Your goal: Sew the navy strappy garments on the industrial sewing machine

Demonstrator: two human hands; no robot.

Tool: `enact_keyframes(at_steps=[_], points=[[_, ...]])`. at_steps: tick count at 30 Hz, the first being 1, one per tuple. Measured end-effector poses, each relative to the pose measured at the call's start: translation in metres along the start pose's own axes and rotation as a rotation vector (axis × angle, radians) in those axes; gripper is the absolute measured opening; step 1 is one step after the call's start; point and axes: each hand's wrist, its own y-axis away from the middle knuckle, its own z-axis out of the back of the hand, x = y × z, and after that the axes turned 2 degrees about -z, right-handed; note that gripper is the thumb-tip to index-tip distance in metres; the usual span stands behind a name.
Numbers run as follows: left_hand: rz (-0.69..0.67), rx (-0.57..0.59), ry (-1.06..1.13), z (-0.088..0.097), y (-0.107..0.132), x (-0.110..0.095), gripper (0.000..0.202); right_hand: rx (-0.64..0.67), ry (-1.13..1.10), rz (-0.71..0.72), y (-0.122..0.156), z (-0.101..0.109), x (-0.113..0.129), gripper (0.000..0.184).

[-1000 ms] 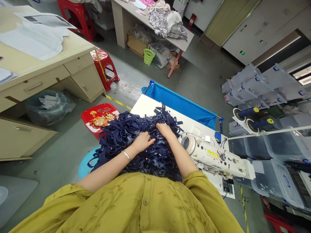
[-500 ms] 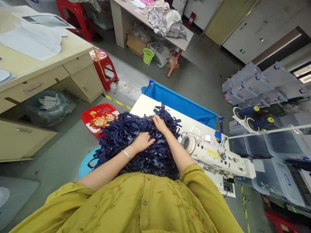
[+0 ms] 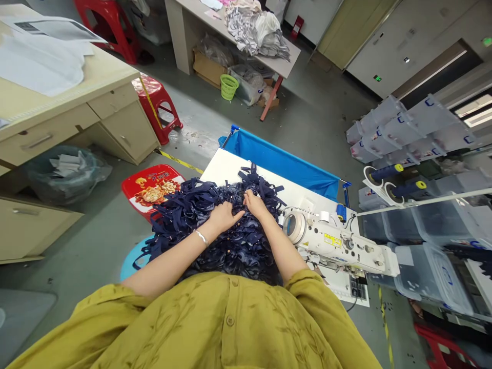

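Note:
A heap of navy fabric pieces with strap-like strips (image 3: 238, 251) lies in front of my body, partly on the white sewing table (image 3: 221, 166). My left hand (image 3: 224, 218) rests in the middle of the heap, its fingers curled into the cloth and the thumb pointing right. Just beyond and to the right, my right hand (image 3: 254, 204) has its fingers bent around some of the navy cloth. Both sets of fingertips are partly hidden among the strips. Right of the heap stands a white sewing machine (image 3: 338, 241).
Behind the table hangs a blue cloth bin (image 3: 284, 159). A red patterned stool (image 3: 151, 189) and a light blue round seat (image 3: 132, 256) stand at the left of the heap. Thread cones (image 3: 388, 172) rise at the right, before stacked clear boxes (image 3: 407, 123).
My left fingers have curled in more, and my right hand has come slightly down toward the left one. The view has shifted a little, moving the surroundings left.

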Motion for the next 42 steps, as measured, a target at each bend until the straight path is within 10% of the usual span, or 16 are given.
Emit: enact_keyframes(at_steps=[23, 42], points=[[-0.268, -0.03, -0.122, -0.004, 0.02, 0.007, 0.066, -0.051, -0.124, 0.121, -0.046, -0.019, 0.027, 0.021], [-0.073, -0.05, -0.065, -0.007, 0.023, 0.006, 0.061, 0.09, 0.052, 0.09, -0.015, -0.003, 0.01, 0.017]])
